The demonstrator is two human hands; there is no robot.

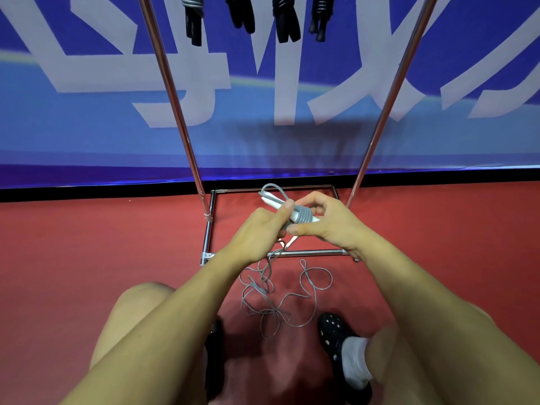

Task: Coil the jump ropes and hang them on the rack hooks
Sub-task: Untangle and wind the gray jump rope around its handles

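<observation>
Both hands, left (261,229) and right (327,220), clamp the handles (304,218). The rope (271,290) looks thin, limp, tangle-prone; better to hold at the wraps.

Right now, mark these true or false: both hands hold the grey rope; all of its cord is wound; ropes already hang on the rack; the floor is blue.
1. Both hands, left hand and right hand, hold the grey jump rope: true.
2. All cord is wound: false; loose cord lies on the floor.
3. Coiled ropes hang on the rack: true.
4. The floor is blue: false; it is red.
</observation>
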